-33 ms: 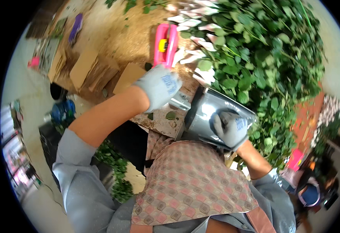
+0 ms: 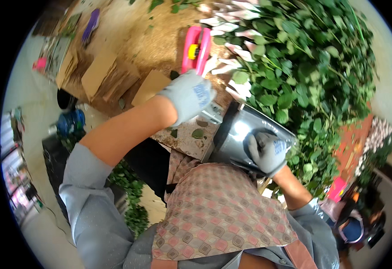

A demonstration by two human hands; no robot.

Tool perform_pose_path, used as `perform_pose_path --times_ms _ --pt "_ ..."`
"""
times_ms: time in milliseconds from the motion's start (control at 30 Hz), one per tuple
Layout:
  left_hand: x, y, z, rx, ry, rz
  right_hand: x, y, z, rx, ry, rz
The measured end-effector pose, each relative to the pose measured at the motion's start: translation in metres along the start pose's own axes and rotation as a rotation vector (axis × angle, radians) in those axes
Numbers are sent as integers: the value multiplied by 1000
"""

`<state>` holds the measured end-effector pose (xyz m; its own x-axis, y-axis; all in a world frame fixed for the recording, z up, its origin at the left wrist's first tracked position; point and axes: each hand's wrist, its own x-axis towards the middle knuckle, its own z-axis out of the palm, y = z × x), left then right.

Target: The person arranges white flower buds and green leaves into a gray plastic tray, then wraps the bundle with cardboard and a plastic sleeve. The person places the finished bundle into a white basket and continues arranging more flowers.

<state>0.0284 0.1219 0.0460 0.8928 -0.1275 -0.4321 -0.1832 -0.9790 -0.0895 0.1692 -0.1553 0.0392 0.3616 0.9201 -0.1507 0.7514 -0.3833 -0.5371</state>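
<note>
My left hand (image 2: 190, 97), in a grey glove, is closed like a fist above the table edge. A silver metal piece (image 2: 212, 113) shows beside its knuckles; whatever is inside the fingers is hidden. Just beyond it stands a pink tape dispenser (image 2: 203, 51) with a yellow core (image 2: 193, 51). Also gloved, my right hand (image 2: 270, 153) has its thumb and fingers drawn together on the shiny clear plastic sleeve (image 2: 236, 141), which lies on a dark stack in front of my apron. The pinched part of the plastic is covered by the fingers.
Leafy stems (image 2: 308, 76) with pale wrapped heads (image 2: 231, 67) pile up at the far right. Pieces of brown cardboard (image 2: 99, 76) lie on the left of the wooden table (image 2: 146, 40), near a purple-handled tool (image 2: 90, 27). Behind my left arm stands a blue bottle (image 2: 70, 123).
The whole view has shifted slightly, so the table and dispenser appear a little farther right. Both hands stay at the same places with the same closed shape.
</note>
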Motion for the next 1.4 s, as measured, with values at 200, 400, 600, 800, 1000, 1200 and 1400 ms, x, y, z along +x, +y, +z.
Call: perform_pose_path --times_ms 200,400,600,800,1000,1200,1400 --pt "47 -10 28 192 285 29 4 -2 -4 -4 -71 -8" --pt "79 -14 51 73 351 85 9 0 1 -1 -34 -64" --pt "87 -21 60 -103 316 118 10 1 2 -39 -33 -123" --pt "82 -12 51 -97 140 32 11 0 2 -47 -8 -161" --pt "33 28 56 79 255 17 10 -4 1 -32 -24 -60" --pt "-32 76 93 -164 195 90 7 -4 1 -61 -52 -41" --pt "-49 100 89 -161 304 -1 5 -3 3 -38 -22 -41"
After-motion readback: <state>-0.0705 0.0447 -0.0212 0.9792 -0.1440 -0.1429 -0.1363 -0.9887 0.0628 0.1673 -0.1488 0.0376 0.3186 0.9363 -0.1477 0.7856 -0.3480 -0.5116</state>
